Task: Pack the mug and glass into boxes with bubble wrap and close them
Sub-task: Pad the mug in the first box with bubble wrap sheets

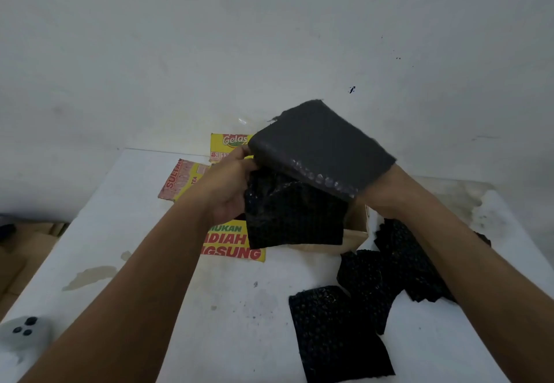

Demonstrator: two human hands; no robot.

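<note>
Left hand: grips the black bubble wrap at its left edge.
Right hand: fingers hidden behind the wrap; grip cannot be told.

The left hand and the right hand were bare, and both forearms were bare too, as far back as the view reached.

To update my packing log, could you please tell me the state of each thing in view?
Bubble wrap bundle: held above the table, one flap lifted.
Left hand: grips the bundle's side.
Right hand: mostly hidden under the flap; grip unclear.
Yellow box: on the table, flaps open.
Loose bubble wrap pieces: lying on the table.
</note>
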